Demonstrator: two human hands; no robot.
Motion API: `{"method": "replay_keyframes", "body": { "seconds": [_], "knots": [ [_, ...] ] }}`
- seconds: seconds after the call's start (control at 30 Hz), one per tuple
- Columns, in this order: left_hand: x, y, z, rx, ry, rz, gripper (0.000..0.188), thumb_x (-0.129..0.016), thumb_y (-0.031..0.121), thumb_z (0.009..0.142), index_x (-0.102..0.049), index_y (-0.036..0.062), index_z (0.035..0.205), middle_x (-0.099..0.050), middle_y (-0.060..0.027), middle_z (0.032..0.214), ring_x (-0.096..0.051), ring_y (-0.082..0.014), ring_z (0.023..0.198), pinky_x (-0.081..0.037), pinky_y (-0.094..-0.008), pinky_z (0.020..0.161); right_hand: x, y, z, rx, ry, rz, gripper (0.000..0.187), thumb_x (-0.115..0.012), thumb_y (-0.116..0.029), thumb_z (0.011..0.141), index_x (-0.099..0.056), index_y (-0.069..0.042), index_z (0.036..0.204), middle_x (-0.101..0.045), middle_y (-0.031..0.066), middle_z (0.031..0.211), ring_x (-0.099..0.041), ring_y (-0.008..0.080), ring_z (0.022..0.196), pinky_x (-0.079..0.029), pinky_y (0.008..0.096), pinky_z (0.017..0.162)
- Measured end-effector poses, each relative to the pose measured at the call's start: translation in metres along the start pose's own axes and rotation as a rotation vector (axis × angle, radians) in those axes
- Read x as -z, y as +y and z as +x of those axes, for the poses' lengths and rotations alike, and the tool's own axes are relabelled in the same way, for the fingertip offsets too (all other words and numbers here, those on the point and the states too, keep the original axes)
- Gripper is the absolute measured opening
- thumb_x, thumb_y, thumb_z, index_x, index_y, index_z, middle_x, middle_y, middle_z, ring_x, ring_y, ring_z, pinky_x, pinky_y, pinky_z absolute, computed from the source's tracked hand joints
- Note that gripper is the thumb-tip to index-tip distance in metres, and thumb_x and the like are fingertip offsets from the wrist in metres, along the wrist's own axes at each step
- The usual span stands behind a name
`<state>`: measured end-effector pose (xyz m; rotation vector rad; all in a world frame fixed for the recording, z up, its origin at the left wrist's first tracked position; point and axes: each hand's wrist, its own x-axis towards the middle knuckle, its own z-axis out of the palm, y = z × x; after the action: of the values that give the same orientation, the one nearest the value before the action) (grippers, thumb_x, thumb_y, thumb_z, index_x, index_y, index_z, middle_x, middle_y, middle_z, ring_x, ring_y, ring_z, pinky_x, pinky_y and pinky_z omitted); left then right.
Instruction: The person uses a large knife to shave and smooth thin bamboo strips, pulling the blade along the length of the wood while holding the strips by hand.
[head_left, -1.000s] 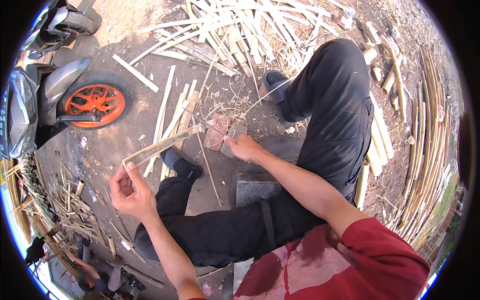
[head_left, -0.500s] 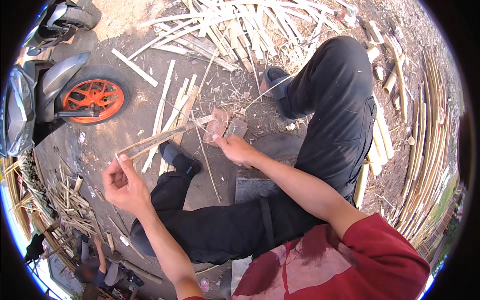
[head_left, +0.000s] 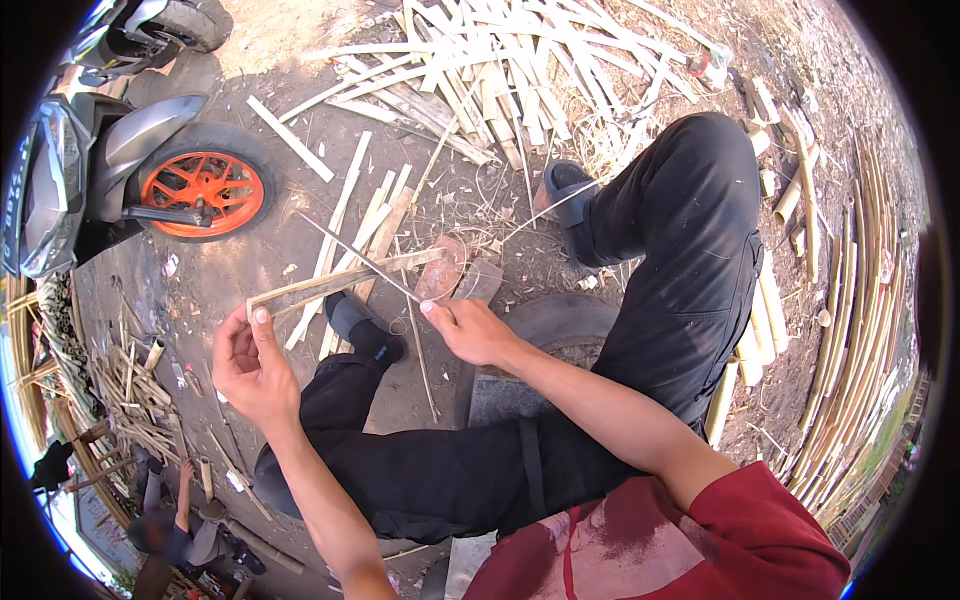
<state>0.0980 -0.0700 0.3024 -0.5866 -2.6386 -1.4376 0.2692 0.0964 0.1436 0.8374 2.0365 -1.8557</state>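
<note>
- My left hand (head_left: 258, 375) has thumb and fingers pinched on the left end of the bamboo strip (head_left: 330, 282); the strip runs from there between 2 and 3 o'clock, its far end over a red brick (head_left: 437, 277).
- Whether that far end bears on the brick, I can't tell.
- My right hand (head_left: 475, 332) is wrapped on the handle of a knife (head_left: 345, 243), thumb forward, blade pointing to 10 o'clock and crossing above the strip. Contact of blade and strip: can't tell; nor which way the edge faces.
- My read: a trimming or shaving step. For that, I'd settle the far end firmly on the brick first, so the strip can't spring.
- Best to lay the blade nearly flat and take thin curls; a steep angle would likely dig in and split the fibres.
- Stroke toward 2 o'clock, away from my pinching thumb, wrist firm, pressure light.
- Turn the strip with the left fingertips between strokes, to even both edges.
- Risk: my left sandal (head_left: 350, 318) sits just to the 6 o'clock side of the strip; a slip downward could reach it.
</note>
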Motion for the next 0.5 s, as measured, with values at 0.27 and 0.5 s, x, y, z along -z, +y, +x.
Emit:
{"method": "replay_keyframes", "body": {
  "seconds": [0.27,0.5],
  "knots": [
    [0.006,0.000,-0.005,0.035,-0.010,-0.048,0.018,-0.068,0.005,0.099,-0.065,-0.0060,0.113,-0.072,-0.0115,0.098,-0.069,-0.0129,0.092,-0.054,-0.0243,0.083,0.023,0.051,0.011,-0.488,-0.010,-0.057,0.079,-0.033,-0.058,0.106,-0.068,0.008,0.079,-0.063,0.0239,0.061,-0.069,0.0356,0.056,-0.056,0.0474,0.065],
    [0.011,-0.005,0.000,0.086,0.074,0.026,0.014,-0.072,0.008,0.097,-0.063,-0.0030,0.096,-0.070,-0.0079,0.085,-0.069,-0.0116,0.076,-0.054,-0.0229,0.070,-0.002,0.038,0.009,-0.239,0.015,-0.071,0.076,-0.033,-0.057,0.106,-0.065,0.006,0.078,-0.065,0.0224,0.064,-0.068,0.0346,0.057,-0.054,0.0482,0.065]
  ]
}}
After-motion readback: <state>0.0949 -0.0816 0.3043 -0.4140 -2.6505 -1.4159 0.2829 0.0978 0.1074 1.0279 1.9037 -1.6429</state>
